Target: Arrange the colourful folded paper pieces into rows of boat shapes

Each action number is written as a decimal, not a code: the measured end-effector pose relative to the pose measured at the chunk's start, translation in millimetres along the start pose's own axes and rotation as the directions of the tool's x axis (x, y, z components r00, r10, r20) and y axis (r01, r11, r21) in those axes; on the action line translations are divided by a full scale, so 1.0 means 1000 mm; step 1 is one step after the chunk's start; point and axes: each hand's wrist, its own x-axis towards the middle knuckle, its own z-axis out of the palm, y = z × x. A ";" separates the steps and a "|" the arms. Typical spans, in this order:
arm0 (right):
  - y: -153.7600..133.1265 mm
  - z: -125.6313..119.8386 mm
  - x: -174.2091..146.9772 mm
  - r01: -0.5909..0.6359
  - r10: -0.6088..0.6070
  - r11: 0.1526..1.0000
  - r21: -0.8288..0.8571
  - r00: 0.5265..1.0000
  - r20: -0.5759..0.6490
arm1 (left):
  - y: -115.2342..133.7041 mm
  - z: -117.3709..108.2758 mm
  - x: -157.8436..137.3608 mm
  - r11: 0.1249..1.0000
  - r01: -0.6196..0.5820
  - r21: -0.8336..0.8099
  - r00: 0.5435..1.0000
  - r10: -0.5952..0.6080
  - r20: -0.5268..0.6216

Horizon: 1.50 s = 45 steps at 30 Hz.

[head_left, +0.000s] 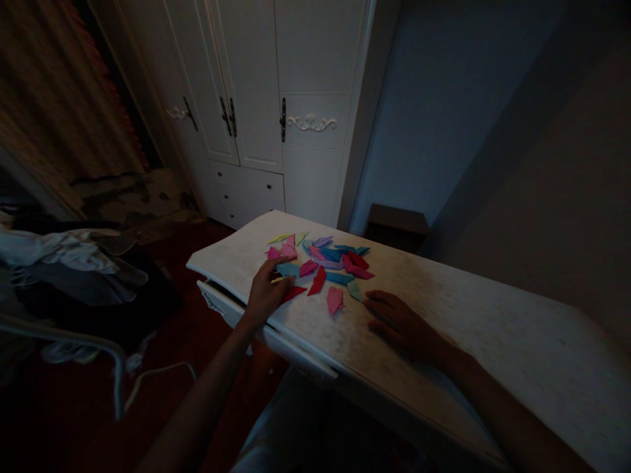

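Note:
Several folded paper pieces in pink, red, blue, purple and green lie in a loose spread on a pale tabletop [473, 315]. My left hand [269, 288] rests at the left side of the spread, fingers apart, touching or just over a light blue folded piece [288, 269]. A red folded piece [294, 293] lies partly under its thumb. My right hand [397, 322] lies low on the tabletop with fingers stretched out, its tips beside a green folded piece [354, 290]. Closest to the front edge is a pink folded piece [335, 300], between the two hands.
A drawer [296, 351] at the table's front stands slightly pulled out. Behind the table rises a white wardrobe [315, 157], with a dark brown box-like piece [397, 223] by the wall. At left are piled clothes [64, 249] and a metal tube frame [116, 358].

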 end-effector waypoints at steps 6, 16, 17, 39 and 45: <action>0.001 0.002 0.000 -0.015 0.015 1.000 -0.001 1.000 -0.002 | 0.002 0.002 0.003 0.973 0.107 -0.203 0.950 -0.161 -0.268; -0.010 -0.005 0.002 -0.047 0.048 0.998 -0.030 0.997 0.055 | 0.001 -0.024 0.059 0.873 -0.032 0.487 0.980 0.123 -0.157; -0.011 -0.006 0.001 -0.049 0.051 0.998 -0.035 0.997 0.060 | 0.000 -0.026 0.065 0.833 -0.018 0.554 0.990 0.092 -0.106; -0.003 0.004 -0.002 -0.031 0.035 0.995 -0.096 0.998 0.044 | -0.003 -0.048 0.059 0.521 -0.227 0.823 0.954 -0.050 0.295; -0.001 0.005 -0.002 -0.037 0.039 0.996 -0.080 0.999 0.030 | 0.002 -0.054 0.053 0.382 -0.135 0.914 0.974 -0.119 0.194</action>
